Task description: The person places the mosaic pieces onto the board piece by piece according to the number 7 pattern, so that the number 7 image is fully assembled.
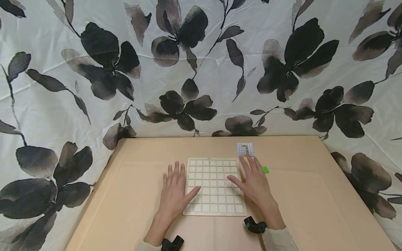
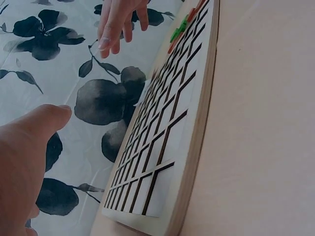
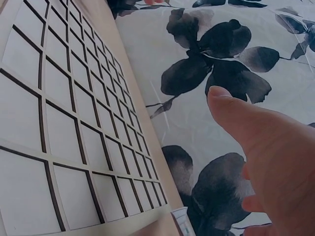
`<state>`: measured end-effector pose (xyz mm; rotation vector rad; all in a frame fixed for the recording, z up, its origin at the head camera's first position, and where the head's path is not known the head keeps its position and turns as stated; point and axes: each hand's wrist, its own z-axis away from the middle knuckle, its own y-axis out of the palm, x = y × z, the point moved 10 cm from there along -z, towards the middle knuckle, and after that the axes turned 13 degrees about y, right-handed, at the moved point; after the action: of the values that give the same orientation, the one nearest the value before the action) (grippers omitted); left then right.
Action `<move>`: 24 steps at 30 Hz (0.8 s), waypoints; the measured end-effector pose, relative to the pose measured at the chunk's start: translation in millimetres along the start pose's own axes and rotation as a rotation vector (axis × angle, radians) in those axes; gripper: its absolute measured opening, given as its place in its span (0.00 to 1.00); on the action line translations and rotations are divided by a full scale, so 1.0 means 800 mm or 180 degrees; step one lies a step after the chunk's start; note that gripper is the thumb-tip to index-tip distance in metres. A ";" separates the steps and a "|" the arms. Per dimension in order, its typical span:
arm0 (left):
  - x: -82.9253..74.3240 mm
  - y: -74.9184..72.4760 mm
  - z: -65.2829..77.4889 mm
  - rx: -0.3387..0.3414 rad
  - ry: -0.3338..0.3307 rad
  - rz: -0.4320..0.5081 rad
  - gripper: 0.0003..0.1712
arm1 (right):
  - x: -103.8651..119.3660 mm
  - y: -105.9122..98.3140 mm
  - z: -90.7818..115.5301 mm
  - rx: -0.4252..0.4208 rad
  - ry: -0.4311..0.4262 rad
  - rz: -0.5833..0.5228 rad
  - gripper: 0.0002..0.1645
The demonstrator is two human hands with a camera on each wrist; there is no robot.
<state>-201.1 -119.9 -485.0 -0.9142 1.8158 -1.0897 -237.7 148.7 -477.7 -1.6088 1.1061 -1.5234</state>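
Observation:
A pale wooden grid board (image 1: 214, 187) with square cells lies on the table between my two hands. My left hand (image 1: 174, 195) is at its left edge, fingers straight and thumb spread out over the cells, holding nothing. My right hand (image 1: 255, 183) is over the right edge, also with straight fingers and nothing held. Its fingertips reach towards a small card (image 1: 244, 148) printed with a coloured grid pattern. Beside the right fingers a green piece (image 1: 265, 169) shows, partly hidden by the hand. The left wrist view shows green (image 2: 178, 32) and orange-red pieces beyond the board.
The light tan table (image 1: 141, 153) extends on both sides of the board. A white cloth (image 1: 226, 104) with dark flowers hangs behind the table and along its sides. A black wrist camera (image 1: 255, 226) sits on the right wrist, another (image 1: 172, 243) on the left.

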 end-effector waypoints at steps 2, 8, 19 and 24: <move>0.000 0.002 0.004 0.0016 0.0014 -0.0002 0.59 | -0.001 0.000 0.000 0.0009 0.0004 -0.0020 0.56; 0.001 0.005 0.017 0.0020 0.0057 -0.0042 0.60 | -0.004 -0.002 0.000 -0.0026 0.0026 -0.0050 0.56; 0.007 0.020 0.037 0.0132 -0.0009 0.0220 0.61 | -0.011 0.000 -0.005 0.0013 0.0058 -0.0105 0.55; 0.010 0.025 0.045 0.0110 -0.0077 0.0387 0.62 | -0.016 -0.001 -0.006 0.0043 0.0066 -0.0157 0.55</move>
<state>-175.2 -131.8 -516.0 -0.7829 1.8028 -1.0265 -241.8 160.9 -482.3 -1.6254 1.0723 -1.5794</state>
